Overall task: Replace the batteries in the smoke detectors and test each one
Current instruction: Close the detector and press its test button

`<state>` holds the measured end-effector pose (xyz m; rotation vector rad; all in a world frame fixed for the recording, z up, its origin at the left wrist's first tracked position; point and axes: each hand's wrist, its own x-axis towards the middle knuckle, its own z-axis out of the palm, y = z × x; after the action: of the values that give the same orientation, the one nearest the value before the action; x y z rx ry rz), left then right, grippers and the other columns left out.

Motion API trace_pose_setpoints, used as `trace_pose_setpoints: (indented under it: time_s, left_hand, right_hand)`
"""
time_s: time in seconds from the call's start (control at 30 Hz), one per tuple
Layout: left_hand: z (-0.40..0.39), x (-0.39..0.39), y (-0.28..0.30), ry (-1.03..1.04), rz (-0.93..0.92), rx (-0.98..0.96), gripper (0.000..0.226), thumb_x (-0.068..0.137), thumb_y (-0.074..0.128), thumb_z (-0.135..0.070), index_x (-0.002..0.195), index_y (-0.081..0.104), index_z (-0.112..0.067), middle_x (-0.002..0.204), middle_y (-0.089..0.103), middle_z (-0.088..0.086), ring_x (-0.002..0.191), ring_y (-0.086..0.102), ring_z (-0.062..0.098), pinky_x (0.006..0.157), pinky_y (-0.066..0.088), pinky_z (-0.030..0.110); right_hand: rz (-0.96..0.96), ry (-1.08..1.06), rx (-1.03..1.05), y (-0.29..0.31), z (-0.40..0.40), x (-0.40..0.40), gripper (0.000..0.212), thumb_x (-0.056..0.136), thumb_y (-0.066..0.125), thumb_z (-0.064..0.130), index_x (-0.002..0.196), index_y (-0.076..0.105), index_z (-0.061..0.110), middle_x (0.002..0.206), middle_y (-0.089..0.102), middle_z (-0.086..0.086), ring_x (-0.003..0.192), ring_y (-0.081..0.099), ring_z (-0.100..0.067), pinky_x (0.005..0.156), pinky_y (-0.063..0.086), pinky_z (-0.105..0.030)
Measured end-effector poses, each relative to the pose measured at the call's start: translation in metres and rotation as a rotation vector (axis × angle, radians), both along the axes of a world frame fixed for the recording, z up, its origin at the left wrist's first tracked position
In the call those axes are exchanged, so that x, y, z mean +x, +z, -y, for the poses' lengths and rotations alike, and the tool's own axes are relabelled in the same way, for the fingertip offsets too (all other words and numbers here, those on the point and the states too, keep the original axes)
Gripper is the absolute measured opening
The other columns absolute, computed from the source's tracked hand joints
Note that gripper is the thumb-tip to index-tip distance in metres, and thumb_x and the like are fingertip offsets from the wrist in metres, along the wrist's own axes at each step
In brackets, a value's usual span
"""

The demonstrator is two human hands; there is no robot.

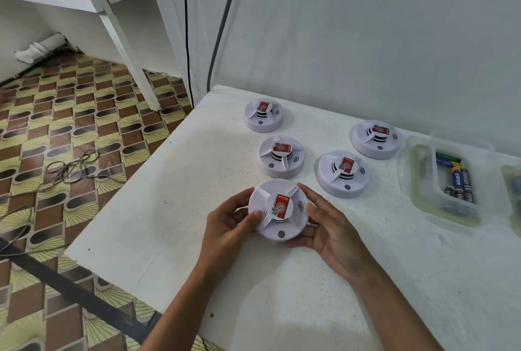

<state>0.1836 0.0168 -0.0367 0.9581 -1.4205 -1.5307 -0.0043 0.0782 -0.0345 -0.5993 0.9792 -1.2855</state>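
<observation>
A white round smoke detector (277, 209) with a red sticker on its top is held just above the white table (174, 209), near its front left part. My left hand (228, 226) grips its left rim with thumb on top. My right hand (329, 226) cups its right and lower rim with curled fingers. Several more identical detectors sit behind: one at the far left (263, 114), one in the middle (281, 156), one to the right of it (342, 173), and one at the far right (377, 138). A clear plastic tray (423, 195) at the right holds several batteries (459, 178).
A second clear container (514, 195) is cut off at the right edge. A white wall runs behind the table, with two cables (187, 40) hanging at the corner. Left of the table lie a patterned floor, loose wires (73, 164) and another white table's leg (127, 52).
</observation>
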Motion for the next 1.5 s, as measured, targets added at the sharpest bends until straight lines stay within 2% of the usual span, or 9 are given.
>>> trace_pose_setpoints:
  time_s: [0.13,0.27,0.43,1.0,1.17,1.37,1.43,1.5]
  left_hand:
    - [0.000,0.000,0.000,-0.003,-0.010,-0.006,0.039,0.082,0.065,-0.015,0.121,0.063,-0.011,0.112,0.072,-0.001,0.100,0.069,0.021,0.081,0.057,0.029]
    - [0.000,0.000,0.001,-0.002,-0.012,-0.005,0.038,0.082,0.065,-0.015,0.120,0.063,-0.012,0.112,0.072,-0.001,0.101,0.069,0.021,0.081,0.057,0.028]
    - [0.001,0.000,0.000,0.001,-0.017,0.000,0.040,0.082,0.067,-0.017,0.121,0.063,-0.011,0.113,0.072,0.002,0.102,0.069,0.023,0.085,0.057,0.034]
    - [0.003,0.002,-0.005,-0.015,0.005,-0.003,0.042,0.081,0.066,-0.018,0.122,0.062,-0.012,0.112,0.072,-0.001,0.101,0.069,0.021,0.084,0.057,0.033]
    - [0.004,0.001,-0.002,-0.012,0.004,0.011,0.039,0.082,0.066,-0.016,0.120,0.063,-0.012,0.111,0.073,0.001,0.099,0.070,0.023,0.083,0.058,0.034]
    - [-0.001,-0.006,0.010,0.000,-0.010,0.067,0.039,0.081,0.066,-0.012,0.120,0.064,-0.007,0.110,0.072,0.012,0.097,0.069,0.033,0.080,0.058,0.043]
    - [0.003,-0.011,0.023,-0.019,-0.017,0.067,0.037,0.081,0.065,-0.011,0.118,0.066,-0.008,0.109,0.072,0.012,0.094,0.069,0.034,0.075,0.059,0.043]
    - [0.010,-0.019,0.040,-0.053,0.000,0.057,0.034,0.083,0.065,-0.009,0.117,0.067,-0.008,0.109,0.072,0.011,0.094,0.070,0.032,0.074,0.059,0.042]
  right_hand:
    - [0.015,0.005,-0.007,0.000,0.000,0.001,0.071,0.079,0.071,0.036,0.141,0.044,0.018,0.125,0.064,-0.015,0.105,0.065,-0.036,0.071,0.058,-0.041]
    - [0.028,-0.009,-0.005,-0.001,0.000,0.000,0.060,0.084,0.058,0.027,0.141,0.044,0.017,0.123,0.065,-0.015,0.102,0.067,-0.035,0.069,0.059,-0.040]
    - [0.022,-0.005,-0.005,-0.002,-0.001,0.000,0.059,0.085,0.056,0.026,0.142,0.043,0.017,0.125,0.064,-0.016,0.102,0.066,-0.035,0.068,0.058,-0.039]
    - [0.003,-0.032,-0.001,-0.001,-0.001,0.001,0.059,0.084,0.056,0.024,0.141,0.043,0.018,0.122,0.066,-0.014,0.098,0.068,-0.032,0.066,0.058,-0.037]
    - [-0.043,-0.054,-0.003,-0.002,0.000,0.004,0.058,0.084,0.056,0.024,0.141,0.043,0.019,0.121,0.067,-0.012,0.103,0.067,-0.032,0.071,0.058,-0.039]
    - [-0.255,-0.089,-0.021,0.012,-0.008,0.012,0.053,0.079,0.066,0.027,0.130,0.055,0.025,0.119,0.068,-0.006,0.107,0.066,-0.028,0.079,0.056,-0.046]
    - [-0.411,-0.121,-0.027,0.026,-0.009,0.012,0.060,0.073,0.069,0.035,0.131,0.054,0.028,0.120,0.066,0.002,0.105,0.066,-0.022,0.074,0.057,-0.039]
    - [-0.681,-0.167,-0.049,0.045,-0.006,0.008,0.072,0.069,0.070,0.043,0.136,0.046,0.032,0.128,0.057,0.015,0.114,0.057,-0.007,0.084,0.054,-0.027]
